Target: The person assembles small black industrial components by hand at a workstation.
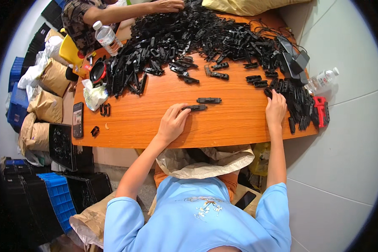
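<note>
My left hand (172,122) is near the middle of the wooden table, its thumb and fingers pinching one end of a narrow black plastic part (198,108). Just beyond that piece lies a similar black plastic strip (209,100), apart from it. Over on the right, my right hand (276,109) has its fingertips closed on a small dark plastic piece (268,91), mostly hidden by the fingers. Next to this hand is a row of black parts (300,105) along the table's right side. A few loose black parts (219,75) lie between my hands and the big heap.
A large heap of black plastic parts (164,40) covers the far table (147,122). Another person's hand (168,6) reaches into it. Bottles (108,38) stand at both sides; a phone (77,120) lies at left, a red tool (321,111) at right. An open sack (206,166) hangs below the near edge.
</note>
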### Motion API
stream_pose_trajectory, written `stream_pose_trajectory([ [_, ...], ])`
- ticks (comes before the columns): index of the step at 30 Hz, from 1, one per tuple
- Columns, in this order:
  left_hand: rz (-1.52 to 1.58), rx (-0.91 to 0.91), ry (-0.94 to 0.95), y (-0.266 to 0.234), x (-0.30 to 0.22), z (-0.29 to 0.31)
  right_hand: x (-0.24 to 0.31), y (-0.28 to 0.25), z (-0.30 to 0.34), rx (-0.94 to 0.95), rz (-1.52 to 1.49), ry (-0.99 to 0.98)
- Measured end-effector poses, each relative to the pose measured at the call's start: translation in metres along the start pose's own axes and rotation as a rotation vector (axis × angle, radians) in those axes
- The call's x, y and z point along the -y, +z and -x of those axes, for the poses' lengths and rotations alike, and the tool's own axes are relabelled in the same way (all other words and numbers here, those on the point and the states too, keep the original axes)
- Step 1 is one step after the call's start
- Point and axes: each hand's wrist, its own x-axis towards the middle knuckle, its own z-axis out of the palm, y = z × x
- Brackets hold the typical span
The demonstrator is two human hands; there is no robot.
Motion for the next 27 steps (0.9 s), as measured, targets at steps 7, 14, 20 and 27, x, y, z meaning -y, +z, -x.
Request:
stream_pose_trajectory([
  [7,0.144,0.016,-0.162,0.002,0.006,0.001,0.041,-0.019,0.039,-0.005,-0.596,-0.100],
  [14,0.219,0.024,-0.138,0.001,0.002,0.008,0.062,-0.026,0.059,0.095,-0.878,0.135],
  [20,0.201,0.053,-0.134,-0.003,0.001,0.012,0.076,-0.041,0.070,0.100,-0.623,0.005],
  [27,0.313,0.084,-0.188,-0.006,0.002,0.008,0.077,-0.054,0.057,0.377,-0.498,-0.471],
])
